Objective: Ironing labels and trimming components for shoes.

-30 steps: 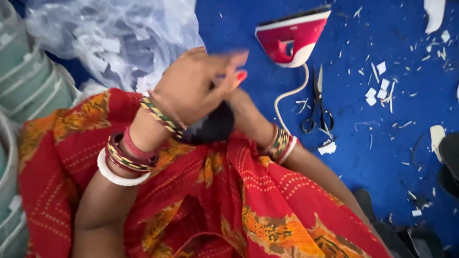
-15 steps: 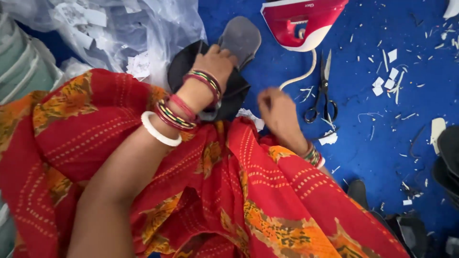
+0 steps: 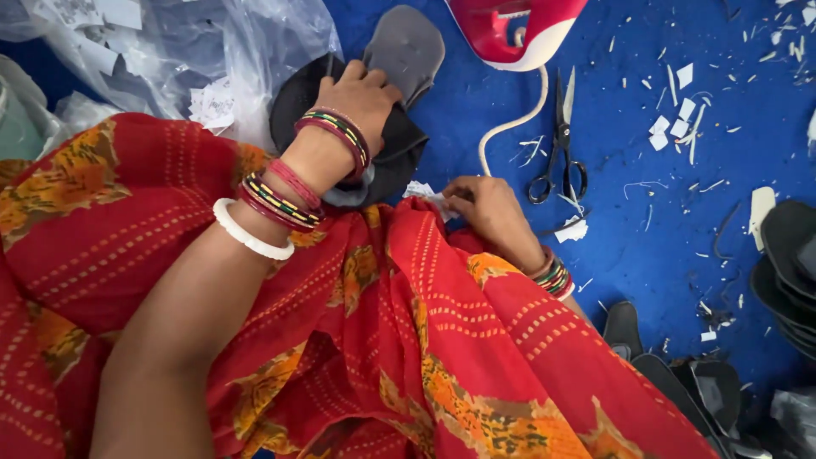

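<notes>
Here we work on a blue cloth surface [image 3: 646, 280] littered with pale scraps. Our left hand [image 3: 361, 93] presses flat on dark felt-like pieces [image 3: 399, 144] (a grey sole-shaped one [image 3: 408, 47] on top). Our right hand [image 3: 484, 208] pinches a white paper scrap [image 3: 421, 191]. Crinkled clear plastic bag [image 3: 212, 51] lies upper left; scissors [image 3: 559, 144] nearby.

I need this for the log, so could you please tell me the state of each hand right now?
Left hand: resting palm-down on the dark fabric pieces, not gripping.
Right hand: fingers pinched on a white paper scrap.
</notes>
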